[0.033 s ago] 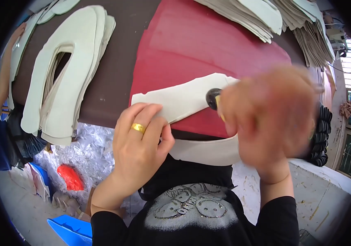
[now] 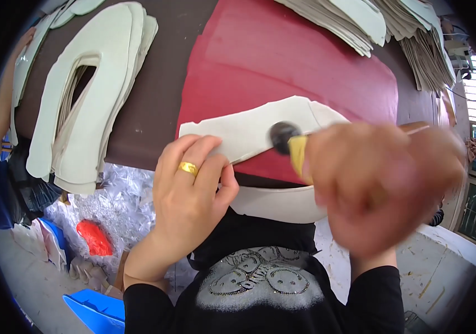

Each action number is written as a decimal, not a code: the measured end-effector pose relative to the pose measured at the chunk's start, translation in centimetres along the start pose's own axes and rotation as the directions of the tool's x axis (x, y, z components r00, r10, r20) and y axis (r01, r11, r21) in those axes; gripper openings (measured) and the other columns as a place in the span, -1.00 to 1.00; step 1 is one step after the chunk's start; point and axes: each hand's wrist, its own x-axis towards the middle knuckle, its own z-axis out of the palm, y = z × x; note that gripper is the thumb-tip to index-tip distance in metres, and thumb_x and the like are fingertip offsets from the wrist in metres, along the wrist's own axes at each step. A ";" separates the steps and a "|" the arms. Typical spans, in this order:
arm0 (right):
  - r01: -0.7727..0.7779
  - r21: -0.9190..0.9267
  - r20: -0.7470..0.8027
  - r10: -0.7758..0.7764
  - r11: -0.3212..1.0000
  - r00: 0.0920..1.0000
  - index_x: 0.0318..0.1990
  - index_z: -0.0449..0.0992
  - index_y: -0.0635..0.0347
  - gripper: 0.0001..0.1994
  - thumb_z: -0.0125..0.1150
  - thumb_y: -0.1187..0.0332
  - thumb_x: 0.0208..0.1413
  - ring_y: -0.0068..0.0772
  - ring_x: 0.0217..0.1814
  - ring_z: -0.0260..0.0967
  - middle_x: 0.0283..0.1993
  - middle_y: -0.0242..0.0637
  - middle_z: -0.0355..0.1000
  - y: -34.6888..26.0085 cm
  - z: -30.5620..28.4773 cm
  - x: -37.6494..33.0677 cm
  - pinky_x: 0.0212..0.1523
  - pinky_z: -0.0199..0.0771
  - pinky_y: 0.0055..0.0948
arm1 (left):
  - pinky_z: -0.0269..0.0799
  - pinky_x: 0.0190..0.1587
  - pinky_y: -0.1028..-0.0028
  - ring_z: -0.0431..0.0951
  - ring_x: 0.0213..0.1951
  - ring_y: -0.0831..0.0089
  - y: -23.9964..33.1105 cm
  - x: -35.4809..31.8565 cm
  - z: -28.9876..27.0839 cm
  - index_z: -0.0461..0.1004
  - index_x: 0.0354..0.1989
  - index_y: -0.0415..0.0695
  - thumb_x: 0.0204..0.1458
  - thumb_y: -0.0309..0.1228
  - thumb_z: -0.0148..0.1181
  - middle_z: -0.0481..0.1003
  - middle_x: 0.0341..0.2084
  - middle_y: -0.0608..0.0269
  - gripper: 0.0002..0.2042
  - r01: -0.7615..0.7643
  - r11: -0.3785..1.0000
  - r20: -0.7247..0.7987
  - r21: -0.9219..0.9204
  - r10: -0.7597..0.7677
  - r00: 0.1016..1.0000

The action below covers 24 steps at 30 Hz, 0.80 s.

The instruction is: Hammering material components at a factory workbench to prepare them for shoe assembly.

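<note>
A pale, curved piece of flat material [image 2: 257, 125] lies across a red sheet [image 2: 282, 50] in front of me. Its near left edge is under the bent fingers of my left hand [image 2: 185, 195], which has a gold ring and grips the piece there. My right hand [image 2: 383, 183], blurred by motion, is closed around a hammer with a round black head [image 2: 285, 137] and a yellow neck. The hammer head hovers at the piece's near edge; whether they touch I cannot tell. Another pale band [image 2: 277, 205] hangs at the table's front edge, its right end hidden by my right hand.
A stack of pale U-shaped pieces [image 2: 113, 72] overhangs the brown table [image 2: 154, 83] on the left. More stacks [image 2: 355, 22] stand at the far right. Below lie crumpled clear plastic [image 2: 124, 195], a red bag [image 2: 94, 237] and a blue container [image 2: 96, 312]. Another person's arm [image 2: 4, 106] shows far left.
My right hand and the hammer have shifted down and to the right, and the hammer's yellow neck shows more. My left hand stays on the pale piece.
</note>
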 end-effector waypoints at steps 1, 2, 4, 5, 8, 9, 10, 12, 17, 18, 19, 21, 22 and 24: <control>0.006 -0.009 0.015 -0.006 1.000 1.000 -0.31 0.27 0.11 -0.77 -0.20 0.24 0.38 -0.61 -0.76 0.02 -0.66 -0.46 0.15 0.0 0.3 0.1 -0.63 0.28 -0.55 | 0.43 -0.12 0.39 0.49 -0.12 0.27 -0.2 -0.1 -0.1 0.45 -0.44 -0.18 -0.29 -0.66 0.24 0.49 -0.19 0.25 -0.81 0.010 1.000 -0.016 0.000 -0.010 1.000; 0.011 -0.027 0.022 -0.010 1.000 1.000 -0.31 0.27 0.11 -0.77 -0.21 0.24 0.39 -0.61 -0.76 0.03 -0.66 -0.46 0.15 0.0 0.3 0.1 -0.64 0.28 -0.55 | 0.43 -0.12 0.39 0.49 -0.12 0.27 -0.4 -0.2 -0.1 0.45 -0.44 -0.18 -0.29 -0.66 0.24 0.49 -0.19 0.25 -0.81 0.010 1.000 -0.017 -0.003 -0.010 1.000; 0.025 -0.060 0.038 -0.023 0.998 0.999 -0.30 0.28 0.12 -0.76 -0.22 0.24 0.40 -0.61 -0.76 0.03 -0.67 -0.46 0.15 -0.1 0.5 0.1 -0.64 0.28 -0.55 | 0.44 -0.12 0.39 0.49 -0.13 0.27 -1.3 -1.1 -0.4 0.46 -0.44 -0.19 -0.29 -0.66 0.25 0.50 -0.20 0.24 -0.81 -0.002 0.999 0.002 -0.049 0.002 1.000; 0.034 -0.075 0.046 -0.030 0.997 0.998 -0.29 0.28 0.13 -0.76 -0.23 0.24 0.40 -0.61 -0.76 0.03 -0.67 -0.46 0.14 -0.2 0.7 0.1 -0.65 0.28 -0.55 | 0.45 -0.12 0.40 0.49 -0.14 0.27 -1.7 -1.5 -0.6 0.46 -0.44 -0.19 -0.30 -0.66 0.25 0.50 -0.20 0.24 -0.81 -0.008 0.998 0.010 -0.070 0.009 1.000; 0.030 -0.090 0.066 -0.024 0.995 0.998 -0.27 0.29 0.12 -0.75 -0.25 0.23 0.40 -0.61 -0.75 0.04 -0.67 -0.47 0.14 -0.6 1.5 -0.1 -0.62 0.28 -0.55 | 0.45 -0.13 0.40 0.49 -0.14 0.27 -1.6 -1.7 -1.2 0.46 -0.45 -0.19 -0.30 -0.65 0.26 0.50 -0.21 0.24 -0.81 -0.002 0.997 0.002 -0.083 0.002 1.000; 0.013 -0.097 0.071 -0.006 0.995 0.997 -0.26 0.31 0.11 -0.75 -0.26 0.23 0.40 -0.61 -0.73 0.05 -0.67 -0.48 0.13 -0.7 2.0 -0.2 -0.59 0.29 -0.54 | 0.46 -0.13 0.40 0.50 -0.15 0.27 -1.3 -1.5 -1.4 0.46 -0.45 -0.19 -0.30 -0.65 0.26 0.50 -0.21 0.24 -0.81 0.008 0.996 -0.010 -0.084 -0.009 1.000; -0.005 -0.104 0.073 0.013 0.995 0.997 -0.24 0.32 0.09 -0.75 -0.28 0.23 0.40 -0.62 -0.71 0.05 -0.67 -0.49 0.13 -0.7 2.4 -0.3 -0.55 0.30 -0.53 | 0.46 -0.13 0.39 0.50 -0.15 0.26 -1.1 -1.4 -1.4 0.46 -0.45 -0.19 -0.29 -0.65 0.26 0.51 -0.21 0.24 -0.82 0.016 0.996 -0.019 -0.085 -0.018 1.000; -0.038 -0.120 0.072 0.047 0.992 0.996 -0.21 0.35 0.07 -0.74 -0.30 0.23 0.40 -0.62 -0.68 0.06 -0.67 -0.51 0.11 -0.7 3.1 -0.4 -0.49 0.31 -0.52 | 0.46 -0.13 0.39 0.50 -0.15 0.26 -1.1 -1.4 -1.4 0.47 -0.46 -0.19 -0.29 -0.65 0.27 0.51 -0.21 0.24 -0.82 0.019 0.996 -0.028 -0.084 -0.022 0.999; 0.180 -0.012 -0.035 -0.180 0.984 0.983 -0.21 0.39 0.00 -0.71 -0.32 0.21 0.40 -0.65 -0.66 0.01 -0.68 -0.57 0.04 -2.8 -3.3 -0.4 -0.50 0.12 -0.57 | 0.45 -0.17 0.40 0.51 -0.17 0.25 -2.2 -0.2 -1.1 0.56 -0.36 -0.20 -0.20 -0.57 0.33 0.55 -0.23 0.23 -0.82 0.016 0.981 0.017 -0.195 -0.013 1.000; 0.254 -0.012 -0.083 -0.254 0.967 0.964 -0.22 0.40 -0.01 -0.71 -0.33 0.21 0.41 -0.66 -0.66 -0.01 -0.68 -0.59 0.02 -4.5 -5.5 -0.7 -0.51 0.06 -0.59 | 0.45 -0.15 0.39 0.51 -0.17 0.24 -2.3 1.8 -0.9 0.57 -0.33 -0.20 -0.16 -0.51 0.34 0.56 -0.23 0.23 -0.82 -0.028 0.965 0.005 -0.259 0.030 1.000; 0.270 -0.023 -0.118 -0.270 0.963 0.955 -0.27 0.37 0.00 -0.71 -0.32 0.22 0.40 -0.68 -0.67 0.00 -0.69 -0.58 0.00 -4.8 -6.1 -0.7 -0.51 0.10 -0.59 | 0.45 -0.15 0.39 0.51 -0.17 0.24 -2.7 2.8 -0.7 0.57 -0.33 -0.20 -0.16 -0.51 0.34 0.56 -0.23 0.23 -0.82 -0.002 0.972 -0.008 -0.237 0.000 1.000; 0.290 -0.123 -0.276 -0.313 0.949 0.909 -0.30 0.35 0.02 -0.74 -0.29 0.25 0.38 -0.70 -0.69 -0.01 -0.70 -0.58 -0.01 -5.3 -8.9 -2.3 -0.51 0.13 -0.58 | 0.44 -0.10 0.38 0.50 -0.13 0.21 -1.4 6.3 0.5 0.55 -0.23 -0.18 -0.10 -0.36 0.34 0.55 -0.20 0.18 -0.74 -0.093 0.984 0.000 -0.152 0.094 0.996; 0.237 -0.151 -0.395 -0.279 0.960 0.875 -0.33 0.32 0.01 -0.74 -0.27 0.21 0.38 -0.70 -0.73 -0.02 -0.71 -0.58 -0.03 -5.0 -10.0 -2.8 -0.54 0.13 -0.59 | 0.42 -0.06 0.36 0.46 -0.08 0.18 -0.5 7.8 2.9 0.52 -0.19 -0.18 -0.09 -0.23 0.34 0.52 -0.14 0.12 -0.66 -0.132 0.979 0.024 -0.157 0.138 0.990; 0.200 -0.123 -0.490 -0.235 0.972 0.840 -0.36 0.30 0.00 -0.72 -0.26 0.17 0.39 -0.70 -0.76 -0.04 -0.73 -0.59 -0.04 -3.4 -11.2 -4.0 -0.57 0.14 -0.60 | 0.42 -0.11 0.31 0.42 -0.12 0.14 0.6 9.3 5.9 0.47 -0.26 -0.19 -0.13 -0.21 0.36 0.45 -0.18 0.10 -0.64 -0.203 0.973 0.262 -0.112 0.226 0.938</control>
